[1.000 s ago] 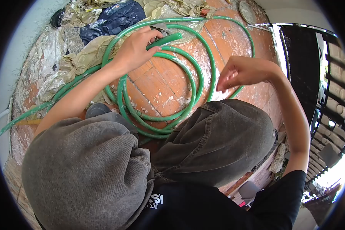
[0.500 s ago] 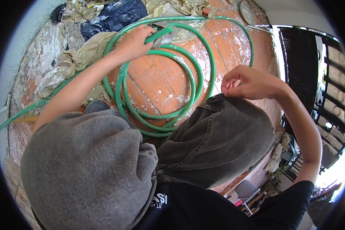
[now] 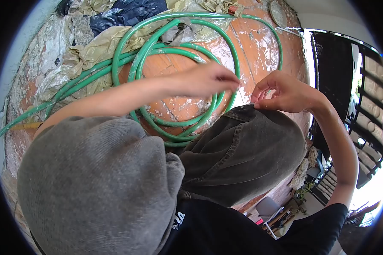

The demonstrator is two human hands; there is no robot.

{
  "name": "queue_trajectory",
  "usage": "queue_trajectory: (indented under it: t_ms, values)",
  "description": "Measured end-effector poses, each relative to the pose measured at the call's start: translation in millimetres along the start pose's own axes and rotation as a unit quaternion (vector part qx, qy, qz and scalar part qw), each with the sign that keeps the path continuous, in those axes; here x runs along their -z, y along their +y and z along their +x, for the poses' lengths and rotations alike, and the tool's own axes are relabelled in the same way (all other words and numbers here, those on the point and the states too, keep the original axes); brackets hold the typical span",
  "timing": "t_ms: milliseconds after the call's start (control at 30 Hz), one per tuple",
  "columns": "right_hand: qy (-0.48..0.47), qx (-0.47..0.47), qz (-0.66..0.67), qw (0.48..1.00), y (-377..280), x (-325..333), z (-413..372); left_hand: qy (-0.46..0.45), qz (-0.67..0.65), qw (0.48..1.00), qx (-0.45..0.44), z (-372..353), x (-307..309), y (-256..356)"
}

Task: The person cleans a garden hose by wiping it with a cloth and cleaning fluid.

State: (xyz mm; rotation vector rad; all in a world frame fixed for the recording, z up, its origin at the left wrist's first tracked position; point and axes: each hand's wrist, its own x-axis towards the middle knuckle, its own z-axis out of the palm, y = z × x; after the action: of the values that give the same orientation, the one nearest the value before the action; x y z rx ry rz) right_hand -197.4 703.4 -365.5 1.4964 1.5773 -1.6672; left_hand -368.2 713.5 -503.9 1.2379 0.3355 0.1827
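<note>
My left hand (image 3: pixel 210 80) is over the coiled green hose (image 3: pixel 235 63), its fingers bent and smeared by motion, reaching toward my right hand. Curled at the raised knee of my dark trousers (image 3: pixel 255 144), my right hand (image 3: pixel 281 91) has its thumb and fingertips drawn close together; I cannot tell what they hold. The hose lies in several loops on the orange tiled floor (image 3: pixel 174 72), and one upper length of it passes beside a crumpled grey scrap (image 3: pixel 184 33).
Dusty tan sheeting (image 3: pixel 102 49) and a dark blue cloth (image 3: pixel 130 15) lie at the upper left. A round, dirty disc (image 3: pixel 278 14) rests near the wall at the top right. A grey chair (image 3: pixel 269 207) stands at lower right, below a black metal railing (image 3: pixel 368 102).
My left hand has let go of the green hose and swung right and toward me, near my right hand. The released hose length lies across the loops. My right hand stays at the knee.
</note>
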Motion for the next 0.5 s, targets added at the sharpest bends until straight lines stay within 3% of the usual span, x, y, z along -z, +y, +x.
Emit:
queue_trajectory:
  t_ms: [33, 100, 233, 400, 467, 500]
  values:
    - [0.032, 0.005, -0.032, 0.999, -5, -1, 0, -0.042, -0.011, 0.998, -0.05, 0, -13, 3]
    - [0.062, 0.01, -0.067, 0.996, -8, -4, -1, -0.039, -0.046, 0.998, 0.024, -6, -26, 18]
    - [0.107, -0.002, -0.079, 0.991, 1, -13, -4, 0.015, -0.079, 0.996, -0.023, -1, -34, 2]
    - [0.085, 0.027, -0.137, 0.987, 7, -13, -6, 0.125, 0.075, 0.986, -0.086, -5, -46, 9]
    - [0.076, 0.067, -0.011, 0.995, 9, -13, -6, 0.137, 0.099, 0.983, -0.07, -4, -47, 16]
    - [0.076, 0.068, -0.01, 0.995, 10, -13, -7, 0.149, 0.124, 0.98, -0.054, -4, -47, 18]
